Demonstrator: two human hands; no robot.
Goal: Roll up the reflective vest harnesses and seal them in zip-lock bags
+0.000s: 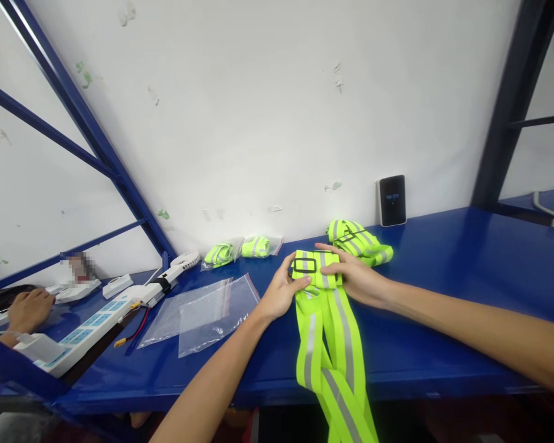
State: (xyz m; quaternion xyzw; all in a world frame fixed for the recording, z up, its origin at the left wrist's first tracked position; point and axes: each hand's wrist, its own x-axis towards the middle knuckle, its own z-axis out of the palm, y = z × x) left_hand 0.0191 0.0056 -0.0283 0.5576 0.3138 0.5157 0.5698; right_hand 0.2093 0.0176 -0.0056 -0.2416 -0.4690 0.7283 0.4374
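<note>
One neon strap in the grip of both hands, clear bags, bundle nearby

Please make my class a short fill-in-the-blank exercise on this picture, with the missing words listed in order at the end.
1. The left-hand grip and right-hand grip are both on a partly folded yellow-green strap, whose rectangular buckle is ____ in colour.
2. The strap trails down past the front edge of the table, whose top is coloured ____.
3. Lying flat to the left of the strap are clear plastic bags, ____ in number.
4. The dark device stands upright near the white ____.

Missing words: black; blue; two; wall.
</note>
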